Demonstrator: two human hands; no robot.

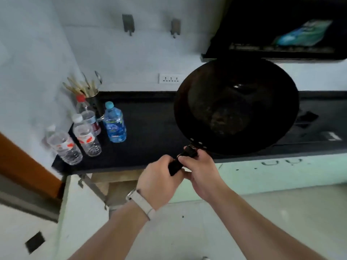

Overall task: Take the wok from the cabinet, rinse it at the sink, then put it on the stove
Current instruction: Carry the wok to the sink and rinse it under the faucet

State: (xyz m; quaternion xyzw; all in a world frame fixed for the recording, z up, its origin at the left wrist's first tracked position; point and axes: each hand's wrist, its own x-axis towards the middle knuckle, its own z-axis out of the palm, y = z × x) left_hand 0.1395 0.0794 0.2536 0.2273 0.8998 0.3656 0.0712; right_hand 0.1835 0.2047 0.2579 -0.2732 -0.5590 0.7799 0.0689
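A large black wok (236, 107) hangs in the air above the dark counter (150, 128), its bowl facing me and partly covering the black stove (308, 128) at the right. Both hands hold its black handle. My left hand (159, 182) grips the near end of the handle. My right hand (199, 171) grips the handle closer to the bowl, just under the rivets. An open cabinet (116, 186) shows below the counter, its white door (82, 212) swung out to the left.
Several plastic bottles (114, 122) stand at the counter's left end, beside a utensil holder (92, 96) in the corner. A black range hood (281, 29) hangs over the stove. A wall socket (170, 78) sits above the counter. A wooden door frame (22, 166) is at the left.
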